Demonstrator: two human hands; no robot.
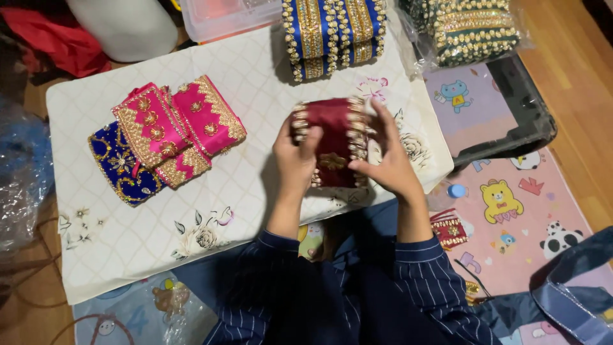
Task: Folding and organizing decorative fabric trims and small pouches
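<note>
Two hands grip maroon pouch (pixel 332 142) — gold-beaded edges.

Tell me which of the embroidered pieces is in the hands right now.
The maroon piece, gripped by the left hand and right hand. The pink pieces, navy piece and blue stack lie untouched on the cloth.

Single head-worn view, looking steeply down from above and just behind the left hand (pixel 295 160) and right hand (pixel 389 163), facing forward across a quilted white cloth (pixel 211 211) spread on the floor. Close range: forearms and striped sleeves (pixel 421 281) fill the lower middle, far edge of the cloth cut off at top. No second view, hence no shared area; tilt probably slightly rightward.
</note>
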